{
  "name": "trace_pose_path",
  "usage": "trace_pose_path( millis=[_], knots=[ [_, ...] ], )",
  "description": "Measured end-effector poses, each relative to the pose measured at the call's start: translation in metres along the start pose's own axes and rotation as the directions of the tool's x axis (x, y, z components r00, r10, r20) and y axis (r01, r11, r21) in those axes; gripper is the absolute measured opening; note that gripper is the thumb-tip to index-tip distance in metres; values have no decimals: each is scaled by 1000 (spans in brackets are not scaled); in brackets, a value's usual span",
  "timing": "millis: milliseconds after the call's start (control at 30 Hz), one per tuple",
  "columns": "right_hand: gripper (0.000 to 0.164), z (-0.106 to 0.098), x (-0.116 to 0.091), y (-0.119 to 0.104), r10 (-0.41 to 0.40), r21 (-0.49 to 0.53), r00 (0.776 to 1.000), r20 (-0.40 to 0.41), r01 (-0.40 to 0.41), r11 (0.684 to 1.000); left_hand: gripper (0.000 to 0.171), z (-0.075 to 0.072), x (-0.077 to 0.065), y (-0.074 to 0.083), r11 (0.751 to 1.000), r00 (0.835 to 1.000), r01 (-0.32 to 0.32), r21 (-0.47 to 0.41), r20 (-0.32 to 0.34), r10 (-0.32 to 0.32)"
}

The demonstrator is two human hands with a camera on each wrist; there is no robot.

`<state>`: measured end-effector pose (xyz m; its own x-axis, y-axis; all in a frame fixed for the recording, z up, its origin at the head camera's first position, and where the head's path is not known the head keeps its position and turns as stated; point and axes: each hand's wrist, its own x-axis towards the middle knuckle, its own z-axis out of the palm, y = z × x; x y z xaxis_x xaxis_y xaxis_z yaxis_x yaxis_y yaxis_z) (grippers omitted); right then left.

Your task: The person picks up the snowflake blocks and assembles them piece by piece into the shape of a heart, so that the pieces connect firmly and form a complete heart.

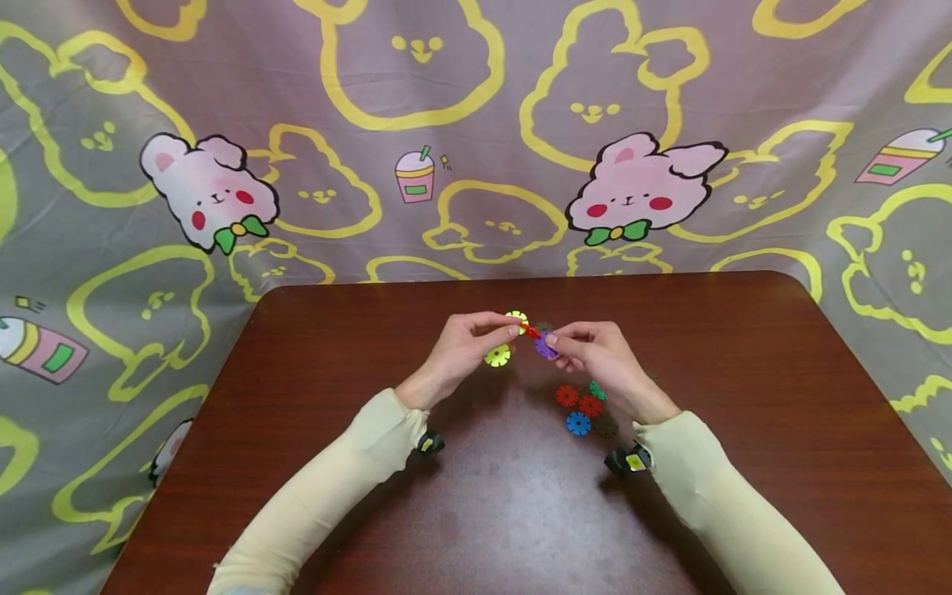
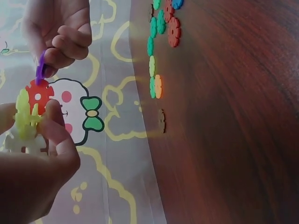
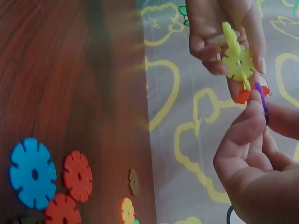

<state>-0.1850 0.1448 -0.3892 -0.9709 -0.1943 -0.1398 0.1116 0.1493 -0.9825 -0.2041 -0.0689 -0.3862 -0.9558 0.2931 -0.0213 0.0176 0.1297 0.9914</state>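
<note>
Above the far middle of the table, my left hand (image 1: 467,343) pinches a small cluster of joined notched plastic discs. In the right wrist view, yellow-green discs (image 3: 238,63) in it stand at angles to one another. A red disc (image 2: 39,95) juts from the cluster toward the right hand, and a whitish disc (image 2: 28,142) shows by the left palm. My right hand (image 1: 601,355) pinches a purple disc (image 1: 546,345) between thumb and fingers, its edge against the red disc. Whether the purple disc's slot sits in the red one is too small to tell.
On the brown table (image 1: 506,512), nearer than the right hand, lie a blue disc (image 1: 578,424), red discs (image 1: 567,396), a green disc (image 1: 598,390) and a dark brown disc (image 1: 606,426). An orange disc (image 2: 158,87) lies farther off. A patterned cloth (image 1: 491,149) hangs behind the table.
</note>
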Motion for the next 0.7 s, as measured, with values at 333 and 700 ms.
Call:
trace_pose_path(
  millis=[333, 700],
  knots=[
    [30, 3, 0, -2, 31, 61, 998, -50, -28, 998, 24, 4, 1, 0, 999, 999, -30, 31, -10, 31],
    [31, 0, -1, 1, 42, 86, 999, 10, -42, 995, 25, 4, -2, 0, 999, 999, -37, -2, 37, 37]
  ],
)
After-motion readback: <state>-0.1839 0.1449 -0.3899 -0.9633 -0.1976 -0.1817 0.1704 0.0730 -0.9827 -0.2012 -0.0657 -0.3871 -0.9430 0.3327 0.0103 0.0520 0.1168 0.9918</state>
